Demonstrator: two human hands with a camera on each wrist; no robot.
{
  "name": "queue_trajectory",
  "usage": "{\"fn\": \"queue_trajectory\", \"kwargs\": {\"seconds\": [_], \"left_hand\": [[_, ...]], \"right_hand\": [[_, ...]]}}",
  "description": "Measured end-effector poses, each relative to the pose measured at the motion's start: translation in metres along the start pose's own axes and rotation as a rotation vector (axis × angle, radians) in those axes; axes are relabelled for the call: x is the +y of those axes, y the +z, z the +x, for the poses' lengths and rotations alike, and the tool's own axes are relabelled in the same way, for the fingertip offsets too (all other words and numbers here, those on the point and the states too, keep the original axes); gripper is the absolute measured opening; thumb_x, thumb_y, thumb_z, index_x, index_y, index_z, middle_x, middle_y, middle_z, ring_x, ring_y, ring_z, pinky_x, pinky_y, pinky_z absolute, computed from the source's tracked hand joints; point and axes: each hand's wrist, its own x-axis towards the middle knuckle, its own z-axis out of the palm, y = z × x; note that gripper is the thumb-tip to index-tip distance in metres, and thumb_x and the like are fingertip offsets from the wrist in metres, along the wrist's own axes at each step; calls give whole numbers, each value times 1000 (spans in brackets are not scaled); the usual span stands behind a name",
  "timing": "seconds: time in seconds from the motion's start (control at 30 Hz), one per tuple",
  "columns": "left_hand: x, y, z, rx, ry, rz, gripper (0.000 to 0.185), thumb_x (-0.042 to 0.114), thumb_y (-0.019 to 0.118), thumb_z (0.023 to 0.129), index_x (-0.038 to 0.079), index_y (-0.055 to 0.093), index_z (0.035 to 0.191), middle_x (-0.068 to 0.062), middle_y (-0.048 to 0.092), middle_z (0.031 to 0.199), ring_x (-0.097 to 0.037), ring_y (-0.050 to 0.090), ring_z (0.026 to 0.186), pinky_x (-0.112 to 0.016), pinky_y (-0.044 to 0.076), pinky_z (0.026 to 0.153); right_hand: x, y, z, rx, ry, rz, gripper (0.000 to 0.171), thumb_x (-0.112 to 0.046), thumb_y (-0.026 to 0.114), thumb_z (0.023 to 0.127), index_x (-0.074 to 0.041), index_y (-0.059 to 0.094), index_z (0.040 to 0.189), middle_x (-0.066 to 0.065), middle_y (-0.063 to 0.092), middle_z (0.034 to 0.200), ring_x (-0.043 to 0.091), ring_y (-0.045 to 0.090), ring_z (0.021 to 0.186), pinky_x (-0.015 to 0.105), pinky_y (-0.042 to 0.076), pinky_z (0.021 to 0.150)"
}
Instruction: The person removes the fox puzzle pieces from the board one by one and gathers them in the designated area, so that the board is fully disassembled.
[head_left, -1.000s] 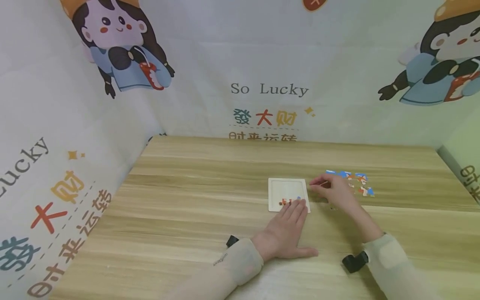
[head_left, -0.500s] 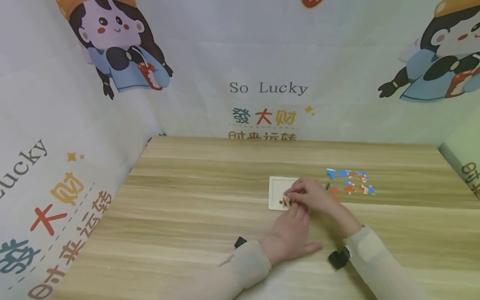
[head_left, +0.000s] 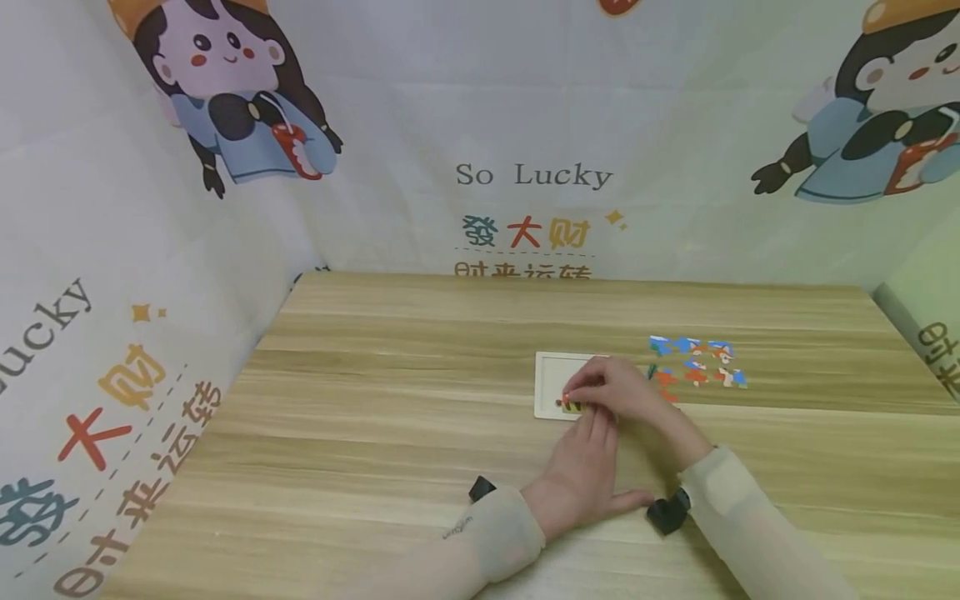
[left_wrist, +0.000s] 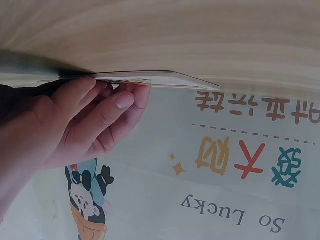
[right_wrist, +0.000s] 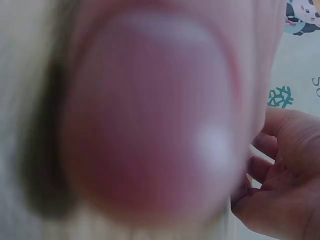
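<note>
Pale wood, thin and square, is making up a small puzzle tray (head_left: 552, 375) that is lying flat on a light wooden table (head_left: 390, 433), a little right of the table's middle. The tray has a raised rim and a shallow white inside. Along its near edge a few coloured pieces, orange and yellow, are already sitting in place.

A person's left hand (head_left: 581, 475) is lying flat on the table with its fingers straight, the fingertips pressing on the tray's near edge. In the left wrist view those fingers (left_wrist: 117, 102) are resting against the thin edge of the tray (left_wrist: 165, 77), holding nothing.

A right hand (head_left: 618, 387) is reaching over the tray's right half, fingers curled. Its fingertips are pinching a small puzzle piece (head_left: 572, 405) and are holding it down at the tray's near edge, just beside the pieces already there. The piece looks yellow and orange, though it is too small to be sure. The right wrist view is blurred by something very close to the lens and is adding nothing clear.

Loose puzzle pieces (head_left: 697, 367), blue, orange and white, are lying in a small cluster on the table just to the right of the tray. Printed cartoon cloth (head_left: 532, 175) is standing around the table.
</note>
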Motion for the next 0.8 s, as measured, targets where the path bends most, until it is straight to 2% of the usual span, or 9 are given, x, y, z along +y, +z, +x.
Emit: {"fn": "queue_trajectory", "kwargs": {"seconds": [0.2,0.4,0.5,0.63,0.8], "left_hand": [[2,2,-2,9,-6,19,107,84,24,89,0,23,156,-15,25,163,-22,22,153,-23,20,124],[4,1,-2,-13,-1,34,104,82,24,90,1,25,156,-13,27,163,-21,23,153,-23,21,124],[6,0,0,-42,-1,52,105,83,21,90,2,22,157,-13,22,166,-21,19,155,-24,18,125],[7,-4,4,-91,-11,68,109,86,15,87,5,17,159,-10,15,168,-21,13,157,-24,15,126],[1,-9,5,-138,-29,52,110,90,16,84,10,22,159,-7,16,169,-19,14,157,-25,18,125]], "right_hand": [[0,3,0,-44,4,57,11,-15,70,92,-6,73,96,6,76,94,10,59,84,23,46,79],[-2,3,1,-132,-19,174,13,-10,66,94,1,68,100,10,72,94,10,59,83,20,48,76],[0,0,0,-103,16,228,17,-11,63,96,3,64,105,9,70,95,9,58,82,21,48,74],[3,-10,-3,2,73,284,23,-13,63,98,6,62,111,6,68,95,8,58,80,21,49,68],[8,-27,-14,68,119,336,29,-14,62,99,8,59,117,1,66,97,6,60,81,20,55,67]]}}
